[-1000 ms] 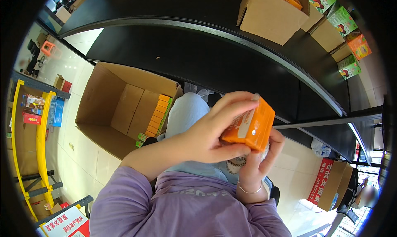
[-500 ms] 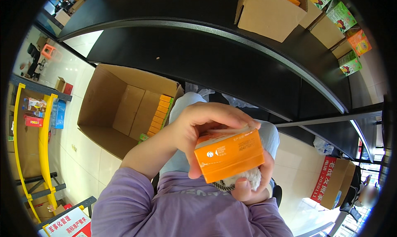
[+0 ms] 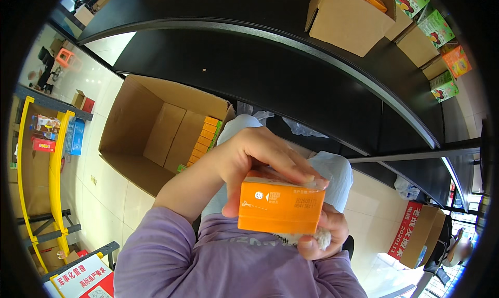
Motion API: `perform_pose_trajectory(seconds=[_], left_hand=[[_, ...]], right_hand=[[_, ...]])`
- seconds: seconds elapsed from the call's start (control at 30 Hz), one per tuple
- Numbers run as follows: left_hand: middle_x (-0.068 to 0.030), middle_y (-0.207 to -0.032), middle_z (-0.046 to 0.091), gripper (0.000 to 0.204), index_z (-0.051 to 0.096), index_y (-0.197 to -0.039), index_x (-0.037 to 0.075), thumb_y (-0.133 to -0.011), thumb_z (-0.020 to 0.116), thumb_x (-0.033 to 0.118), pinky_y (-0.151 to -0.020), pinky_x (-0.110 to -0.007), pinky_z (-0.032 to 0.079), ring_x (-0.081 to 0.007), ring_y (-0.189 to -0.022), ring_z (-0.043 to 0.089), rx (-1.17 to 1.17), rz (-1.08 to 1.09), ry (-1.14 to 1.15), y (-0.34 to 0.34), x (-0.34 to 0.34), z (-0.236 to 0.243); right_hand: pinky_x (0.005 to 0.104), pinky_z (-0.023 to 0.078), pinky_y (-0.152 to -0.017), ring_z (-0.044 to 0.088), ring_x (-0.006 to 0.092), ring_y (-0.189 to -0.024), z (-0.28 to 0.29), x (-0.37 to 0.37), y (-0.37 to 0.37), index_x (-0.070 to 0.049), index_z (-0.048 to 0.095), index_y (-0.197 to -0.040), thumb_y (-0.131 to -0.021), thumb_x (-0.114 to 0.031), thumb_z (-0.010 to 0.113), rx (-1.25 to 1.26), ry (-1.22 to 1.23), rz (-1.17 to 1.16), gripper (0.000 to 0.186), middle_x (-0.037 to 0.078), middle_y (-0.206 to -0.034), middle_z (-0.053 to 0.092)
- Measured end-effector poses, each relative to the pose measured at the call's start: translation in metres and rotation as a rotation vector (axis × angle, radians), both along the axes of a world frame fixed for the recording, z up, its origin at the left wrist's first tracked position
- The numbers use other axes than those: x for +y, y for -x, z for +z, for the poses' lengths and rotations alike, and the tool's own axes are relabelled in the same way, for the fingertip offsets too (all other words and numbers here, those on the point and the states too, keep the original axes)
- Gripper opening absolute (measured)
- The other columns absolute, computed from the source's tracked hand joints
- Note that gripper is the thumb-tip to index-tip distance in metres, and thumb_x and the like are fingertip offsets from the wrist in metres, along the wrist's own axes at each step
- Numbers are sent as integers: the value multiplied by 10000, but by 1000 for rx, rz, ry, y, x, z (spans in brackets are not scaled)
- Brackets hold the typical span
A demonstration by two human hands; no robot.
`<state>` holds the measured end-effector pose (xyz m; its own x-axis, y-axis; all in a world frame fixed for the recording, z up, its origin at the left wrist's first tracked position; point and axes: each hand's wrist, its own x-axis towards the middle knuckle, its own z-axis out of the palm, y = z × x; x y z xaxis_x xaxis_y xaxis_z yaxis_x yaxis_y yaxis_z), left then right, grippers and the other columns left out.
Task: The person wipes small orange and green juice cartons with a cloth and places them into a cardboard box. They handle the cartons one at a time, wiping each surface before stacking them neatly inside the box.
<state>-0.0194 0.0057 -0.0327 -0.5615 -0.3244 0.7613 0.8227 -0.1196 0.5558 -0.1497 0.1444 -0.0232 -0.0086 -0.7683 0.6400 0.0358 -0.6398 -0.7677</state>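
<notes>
Thumb and fingers of the left hand (image 3: 258, 151) pinch an orange carton (image 3: 280, 208) in front of the purple top (image 3: 244, 272); the right hand (image 3: 337, 229) curls round a white fluffy thing (image 3: 323, 240) at the carton's lower right; leftward, an open cardboard box (image 3: 134, 121) holds smaller orange blocks (image 3: 203, 141), beside a black shelf (image 3: 249, 69)

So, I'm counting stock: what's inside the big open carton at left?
The carton holds orange-and-green boxes lined along its right side. The left forearm covers part of the near side, hiding anything there.
</notes>
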Motion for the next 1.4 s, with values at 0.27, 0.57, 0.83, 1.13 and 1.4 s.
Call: perform_pose_trajectory(seconds=[0.27,0.57,0.83,1.13,1.4], left_hand=[[-256,-1097,535,800,583,-1058,-26,-536,683,572,-908,-445,381,-388,-1057,507,-36,-45,59,5,-2,0],[-251,-1150,487,757,607,-1022,-5,-578,631,608,-934,-476,333,-399,-1097,460,7,152,183,17,-2,-8],[-187,-989,566,688,581,-982,-36,-681,616,582,-820,-368,423,-286,-910,554,-401,452,163,-1,2,5],[-143,-1091,531,663,414,-1182,16,-636,759,168,-800,-327,447,-274,-973,551,-675,589,357,-1,18,19],[-138,-1044,557,599,432,-1136,17,-652,749,172,-784,-331,460,-290,-950,567,-715,709,376,-1,17,11]], right_hand=[[269,489,-627,620,219,-719,-3,-8,-1,33,500,-1023,-694,-123,717,-111,-105,-45,424,150,-840,601],[247,477,-714,620,185,-812,-1,-5,3,36,450,-1125,-627,-208,775,-10,-243,-60,642,122,-967,598],[320,423,-841,553,219,-958,-5,-10,20,41,475,-1091,-631,-220,762,-58,-215,-230,602,152,-1037,556],[312,429,-830,576,193,-886,9,-15,29,58,508,-1077,-624,-239,746,-134,-214,-404,591,125,-983,582],[264,428,-801,572,168,-901,17,-19,38,55,443,-1173,-655,-132,723,-121,-353,-259,618,119,-998,575]])
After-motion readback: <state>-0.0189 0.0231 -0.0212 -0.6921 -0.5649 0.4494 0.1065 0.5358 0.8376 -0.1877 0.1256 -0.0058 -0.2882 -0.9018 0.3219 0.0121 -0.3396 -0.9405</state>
